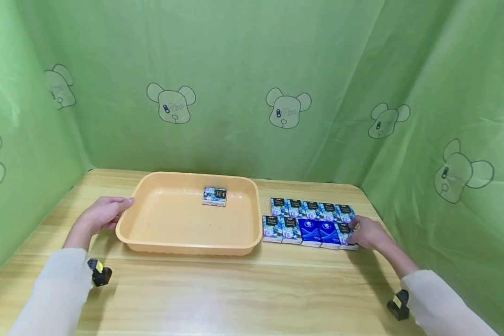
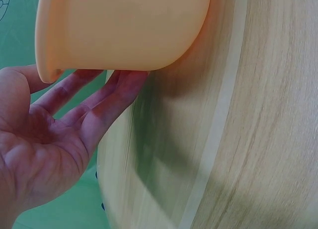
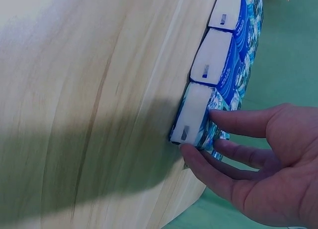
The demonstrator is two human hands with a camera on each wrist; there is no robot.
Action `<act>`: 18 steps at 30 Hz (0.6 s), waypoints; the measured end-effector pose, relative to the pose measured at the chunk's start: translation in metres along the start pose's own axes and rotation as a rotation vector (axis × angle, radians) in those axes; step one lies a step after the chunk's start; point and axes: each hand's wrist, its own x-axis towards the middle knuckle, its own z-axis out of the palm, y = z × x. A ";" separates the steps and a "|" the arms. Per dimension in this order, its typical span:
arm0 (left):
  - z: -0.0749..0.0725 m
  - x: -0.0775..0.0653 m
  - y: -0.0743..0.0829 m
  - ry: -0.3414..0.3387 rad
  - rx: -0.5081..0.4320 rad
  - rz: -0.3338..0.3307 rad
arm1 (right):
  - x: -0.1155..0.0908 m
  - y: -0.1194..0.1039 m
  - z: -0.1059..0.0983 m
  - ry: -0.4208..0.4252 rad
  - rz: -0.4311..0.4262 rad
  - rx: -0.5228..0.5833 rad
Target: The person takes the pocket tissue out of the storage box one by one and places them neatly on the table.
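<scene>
A shallow peach-orange plastic tray (image 1: 185,245) stands on the wooden table, one floral tissue pack (image 1: 214,196) lying inside near its back right. At the tray's left end, my left hand (image 1: 105,212) holds the rim, thumb at the top edge; in the left wrist view its fingers (image 2: 107,107) touch the wall's underside. To the right of the tray, tissue packs lie in two rows. My right hand (image 1: 368,232) grips the floral pack (image 1: 344,233) at the front row's right end. In the right wrist view, the thumb lies on that pack (image 3: 194,112) and fingers touch its end.
Beside the gripped pack lie two dark blue packs (image 1: 319,231), then floral packs (image 1: 281,227) farther left. Several floral packs (image 1: 312,210) form the back row. Green curtains (image 1: 235,140) with bear drawings surround the table (image 1: 235,294) at the back and sides.
</scene>
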 end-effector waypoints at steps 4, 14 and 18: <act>0.000 0.000 -0.001 0.004 0.007 0.000 | 0.001 0.000 -0.002 0.000 -0.019 -0.019; 0.000 0.002 0.000 0.004 0.003 -0.005 | 0.007 -0.014 -0.013 0.047 -0.076 -0.108; 0.001 0.001 0.000 0.006 0.003 -0.004 | 0.009 -0.032 -0.010 0.063 -0.068 -0.105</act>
